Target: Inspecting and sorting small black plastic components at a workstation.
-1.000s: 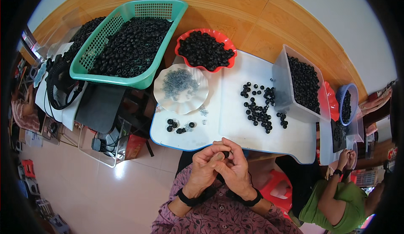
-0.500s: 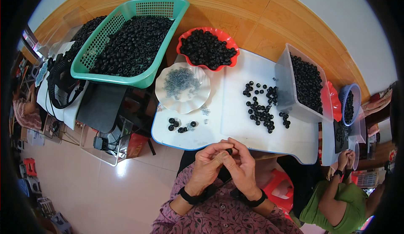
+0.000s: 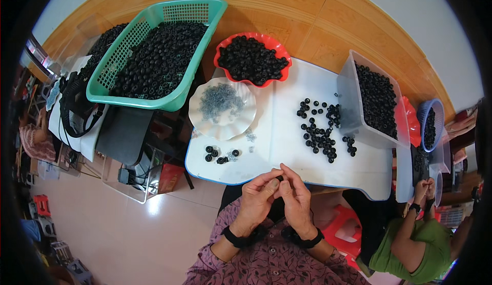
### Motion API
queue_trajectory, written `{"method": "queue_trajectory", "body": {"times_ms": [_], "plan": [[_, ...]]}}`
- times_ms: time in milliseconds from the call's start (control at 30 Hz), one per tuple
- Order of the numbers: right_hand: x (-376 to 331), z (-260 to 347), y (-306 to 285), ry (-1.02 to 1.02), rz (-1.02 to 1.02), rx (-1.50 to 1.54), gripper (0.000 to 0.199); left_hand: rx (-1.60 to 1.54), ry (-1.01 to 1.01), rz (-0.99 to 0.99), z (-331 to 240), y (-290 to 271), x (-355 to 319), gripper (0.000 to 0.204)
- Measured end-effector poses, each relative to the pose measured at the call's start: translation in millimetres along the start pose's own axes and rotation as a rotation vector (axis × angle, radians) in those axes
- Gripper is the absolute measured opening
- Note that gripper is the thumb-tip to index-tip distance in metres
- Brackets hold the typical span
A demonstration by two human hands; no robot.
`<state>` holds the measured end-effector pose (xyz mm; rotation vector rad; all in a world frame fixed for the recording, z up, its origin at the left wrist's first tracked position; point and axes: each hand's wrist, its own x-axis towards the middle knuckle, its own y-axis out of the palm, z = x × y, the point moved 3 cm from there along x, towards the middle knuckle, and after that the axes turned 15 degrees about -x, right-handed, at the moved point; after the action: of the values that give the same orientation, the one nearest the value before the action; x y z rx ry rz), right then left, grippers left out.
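Here, two hands (image 3: 277, 198) pinching one black ring (image 3: 279, 178), one white table (image 3: 287, 146)

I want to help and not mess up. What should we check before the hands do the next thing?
1. Both hands on the black ring: ok, left hand and right hand pinch it together.
2. Ring seated properly: cannot tell, too small.
3. Loose rings within reach on the table: ok.
4. White dish holds small metal parts: ok.
5. Small pile away from the table edge: ok.
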<state>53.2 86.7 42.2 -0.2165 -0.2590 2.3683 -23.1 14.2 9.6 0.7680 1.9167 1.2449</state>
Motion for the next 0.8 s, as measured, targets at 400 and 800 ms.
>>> {"method": "queue_trajectory", "body": {"times_ms": [400,800], "plan": [[13,8,-19,-0.114,0.12,0.112,0.041,-0.183,-0.112,0.107,0,-6,6,0.025],[22,2,-35,-0.175,0.205,0.128,0.045,-0.211,-0.133,0.137,6,1,13,0.023]]}}
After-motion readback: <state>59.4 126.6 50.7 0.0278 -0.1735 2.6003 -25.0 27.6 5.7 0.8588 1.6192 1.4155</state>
